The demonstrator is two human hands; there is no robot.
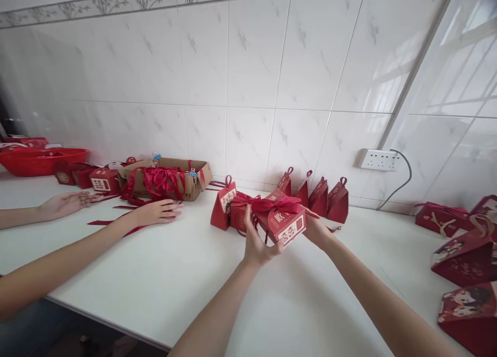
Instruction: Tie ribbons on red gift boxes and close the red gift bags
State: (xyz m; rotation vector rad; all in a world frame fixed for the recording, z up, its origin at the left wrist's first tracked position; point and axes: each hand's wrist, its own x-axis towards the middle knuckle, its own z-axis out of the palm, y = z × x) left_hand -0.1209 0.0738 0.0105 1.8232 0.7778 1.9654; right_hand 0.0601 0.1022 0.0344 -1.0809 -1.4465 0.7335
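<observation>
A small red gift box (285, 223) with a ribbon bow on top is held just above the white table (174, 284), near the wall. My left hand (258, 243) grips its left side with fingers curled round it. My right hand (315, 228) holds its right side, mostly hidden behind the box. Right behind it sit another bowed red box (238, 212) and a pyramid-shaped red box (223, 202). Several more pyramid boxes (322, 197) stand in a row against the tiled wall.
Another person's two hands (155, 212) lie flat on the table at left, near loose red ribbon. A cardboard box of ribbons (171, 178), small red boxes (103, 180) and a red basin (39, 160) stand beyond. More red gift boxes (466, 253) sit at right; a wall socket (376, 159).
</observation>
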